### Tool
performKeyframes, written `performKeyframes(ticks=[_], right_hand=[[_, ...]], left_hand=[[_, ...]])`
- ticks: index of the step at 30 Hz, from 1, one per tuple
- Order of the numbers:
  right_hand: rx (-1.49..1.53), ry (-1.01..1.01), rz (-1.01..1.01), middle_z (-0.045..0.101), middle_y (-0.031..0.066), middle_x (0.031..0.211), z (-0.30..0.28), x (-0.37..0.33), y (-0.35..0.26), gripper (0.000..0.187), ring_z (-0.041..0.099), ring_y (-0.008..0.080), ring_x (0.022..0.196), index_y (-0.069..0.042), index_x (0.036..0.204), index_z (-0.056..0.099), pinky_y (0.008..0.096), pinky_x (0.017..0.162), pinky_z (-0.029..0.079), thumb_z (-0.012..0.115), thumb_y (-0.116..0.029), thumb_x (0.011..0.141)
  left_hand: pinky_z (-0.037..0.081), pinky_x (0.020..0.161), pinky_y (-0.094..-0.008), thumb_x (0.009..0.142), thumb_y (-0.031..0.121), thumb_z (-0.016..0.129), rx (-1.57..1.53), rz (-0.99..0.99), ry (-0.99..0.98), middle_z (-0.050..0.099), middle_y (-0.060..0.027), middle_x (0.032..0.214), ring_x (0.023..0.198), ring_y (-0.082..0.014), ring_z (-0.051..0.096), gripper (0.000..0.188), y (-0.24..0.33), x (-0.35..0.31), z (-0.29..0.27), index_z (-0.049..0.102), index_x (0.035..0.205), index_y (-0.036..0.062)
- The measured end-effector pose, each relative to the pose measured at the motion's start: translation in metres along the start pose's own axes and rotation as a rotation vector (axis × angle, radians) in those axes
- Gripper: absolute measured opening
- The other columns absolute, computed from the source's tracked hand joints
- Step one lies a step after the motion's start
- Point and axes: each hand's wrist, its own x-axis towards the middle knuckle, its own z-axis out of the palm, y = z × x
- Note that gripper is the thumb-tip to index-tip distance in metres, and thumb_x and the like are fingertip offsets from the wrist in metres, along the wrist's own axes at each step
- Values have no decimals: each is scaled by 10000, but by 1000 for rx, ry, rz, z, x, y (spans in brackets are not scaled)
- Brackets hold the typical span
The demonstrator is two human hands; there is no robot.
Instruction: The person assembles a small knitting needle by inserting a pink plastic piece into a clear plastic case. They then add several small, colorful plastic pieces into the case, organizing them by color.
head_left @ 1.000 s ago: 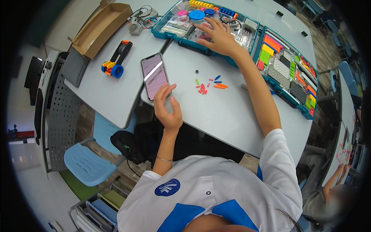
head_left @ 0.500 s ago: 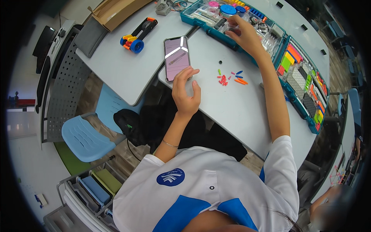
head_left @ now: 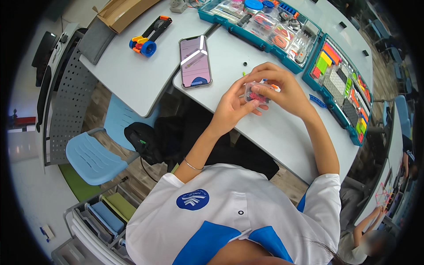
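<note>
A small clear plastic box [head_left: 255, 96] with tiny pink and dark pieces inside is between my two hands over the table. My left hand [head_left: 230, 106] grips it from the left side, thumb along its near edge. Fingers of my right hand [head_left: 285, 90] curl over the top, its thumb pressed on the box. Around the hands lie loose building pegs, mostly hidden by my fingers. A black round piece [head_left: 245, 64] shows just beyond them. A phone [head_left: 194, 62] with a lit screen lies left of my hands.
At the far side stands an open teal parts case [head_left: 260, 42] of sorted pieces. Its second tray [head_left: 340, 88] lies to the right, near a blue curved piece [head_left: 317, 101]. A small wheeled model [head_left: 150, 37] sits at left, before a cardboard box [head_left: 126, 14].
My right hand has come back from the parts case and now holds the clear box. My left hand has moved right from beside the phone and grips the box too.
</note>
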Motion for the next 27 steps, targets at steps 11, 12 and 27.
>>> performKeyframes(ticks=[11, 12, 27], right_hand=[[-426, -93, -95, 616, 147, 1141, -6, -37, -12, 597, 654, 317, 1023, -125, 1507, 505, 393, 879, 551, 698, -195, 946], [-499, -94, -128, 624, 153, 1139, -6, -37, -10, 610, 659, 329, 1034, -106, 1512, 484, 401, 886, 555, 690, -185, 944], [-716, 53, -256, 701, 136, 863, 7, -34, -26, 349, 715, 315, 818, 25, 1178, 593, 396, 711, 566, 687, -117, 873]], left_hand=[[589, 954, -334, 883, -73, 730, 201, 42, 121, 602, -185, 1307, 1155, -233, 672, 588, -3, -2, 6, 457, 1403, -73], [588, 957, -333, 879, -79, 731, 229, 41, 142, 601, -185, 1307, 1157, -229, 670, 581, -3, -4, 7, 466, 1396, -74], [585, 962, -337, 798, -77, 756, 379, 225, 137, 670, -138, 1189, 1110, -209, 697, 570, -14, -16, 5, 528, 1320, -50]])
